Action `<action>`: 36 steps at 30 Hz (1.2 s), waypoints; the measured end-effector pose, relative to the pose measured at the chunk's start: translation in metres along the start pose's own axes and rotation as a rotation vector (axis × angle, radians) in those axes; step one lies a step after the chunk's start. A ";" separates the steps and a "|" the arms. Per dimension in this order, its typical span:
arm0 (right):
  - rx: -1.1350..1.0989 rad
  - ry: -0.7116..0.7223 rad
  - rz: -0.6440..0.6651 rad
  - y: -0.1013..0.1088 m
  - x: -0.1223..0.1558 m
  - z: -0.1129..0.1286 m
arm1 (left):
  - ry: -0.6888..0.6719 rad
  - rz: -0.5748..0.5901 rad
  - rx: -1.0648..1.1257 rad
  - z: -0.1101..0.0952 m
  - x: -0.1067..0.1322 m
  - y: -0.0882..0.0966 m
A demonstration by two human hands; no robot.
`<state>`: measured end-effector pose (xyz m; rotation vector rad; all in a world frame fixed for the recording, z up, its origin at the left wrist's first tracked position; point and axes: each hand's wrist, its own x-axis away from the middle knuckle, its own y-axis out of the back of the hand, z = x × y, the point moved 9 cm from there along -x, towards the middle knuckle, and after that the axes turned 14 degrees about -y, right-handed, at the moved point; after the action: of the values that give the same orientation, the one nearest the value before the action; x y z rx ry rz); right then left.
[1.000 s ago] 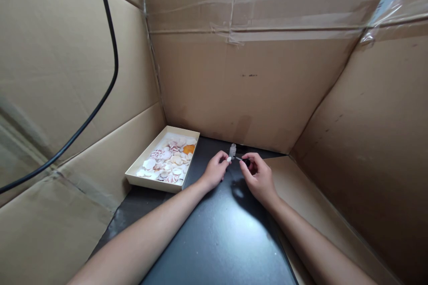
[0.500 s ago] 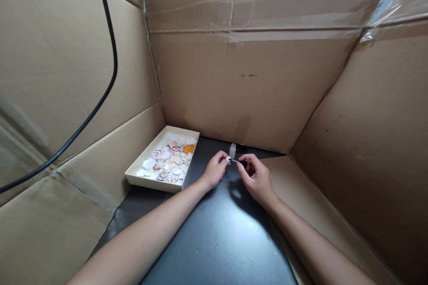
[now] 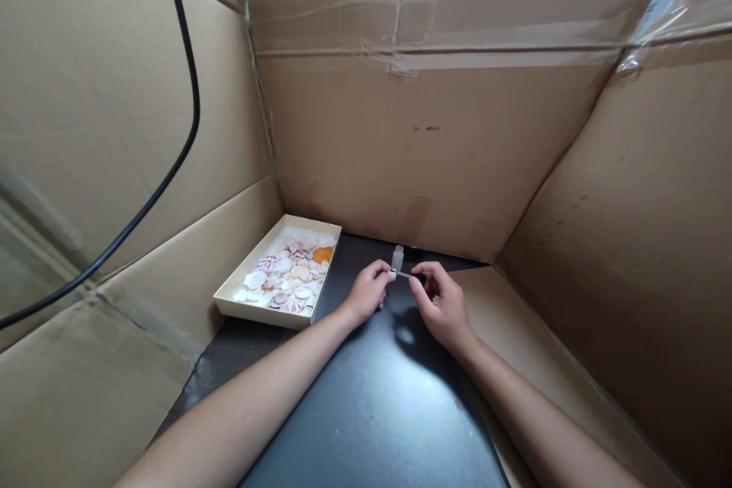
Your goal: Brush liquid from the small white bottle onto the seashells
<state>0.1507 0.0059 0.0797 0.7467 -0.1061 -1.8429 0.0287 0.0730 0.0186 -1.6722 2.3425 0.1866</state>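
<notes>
Pinching a small white piece (image 3: 393,275) between thumb and finger, the left hand (image 3: 367,291) is working just below the centre of the frame in the head view. The right hand (image 3: 443,301) is facing it from slightly farther right, its fingertips gripping the black cap (image 3: 422,279) of a thin rod (image 3: 403,274) that is pointing leftward at the piece. The hands are standing close but apart, with the rod bridging the gap. Its tip is reaching the piece, though whether it is pressing on it or lying alongside I cannot tell.

The fingertip grip is probably leaving the piece's right side bare for the rod, and holding by the cap is presumably sparing the fingers from the tip. A small clear bottle (image 3: 397,258) is standing upright right behind, apparently capless, likely set there for easy reach. The shallow cream tray (image 3: 257,312) is sitting left of centre, a spot probably suiting the left hand; it is holding many shells (image 3: 286,278).

As for looks, the piece is showing pale and rounded, with a dark spot where the rod is meeting it; fingers are hiding the rest. The shells are appearing mostly white, some bearing reddish streaks, while one orange shell (image 3: 323,255) is standing out near the tray's right edge.
</notes>
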 end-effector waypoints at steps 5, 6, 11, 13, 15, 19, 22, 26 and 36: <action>0.020 0.001 -0.043 0.003 0.001 0.001 | 0.010 -0.030 0.045 -0.001 0.001 0.004; 0.010 -0.001 -0.042 0.003 0.001 0.000 | 0.012 -0.031 0.068 -0.002 0.001 0.003; 0.015 -0.017 -0.007 0.000 0.001 -0.004 | 0.001 -0.015 0.107 -0.004 0.000 0.002; 0.016 -0.030 -0.046 0.003 0.000 -0.006 | 0.004 -0.016 0.097 -0.004 0.001 0.002; -0.014 -0.028 -0.046 0.004 0.000 -0.006 | 0.001 -0.014 0.083 -0.004 0.001 0.002; -0.027 -0.027 0.003 0.000 0.001 -0.005 | -0.022 0.004 0.053 -0.006 0.000 0.001; -0.026 -0.036 -0.037 0.003 0.001 -0.006 | -0.026 0.007 0.044 -0.007 0.001 0.001; -0.046 -0.016 0.011 -0.001 0.001 -0.004 | -0.044 0.015 0.046 -0.010 0.001 0.000; -0.011 -0.018 0.008 0.000 0.001 -0.002 | -0.004 0.016 0.143 -0.006 0.002 -0.001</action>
<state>0.1519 0.0055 0.0772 0.7214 -0.1107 -1.8415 0.0287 0.0694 0.0240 -1.5845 2.3075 0.0238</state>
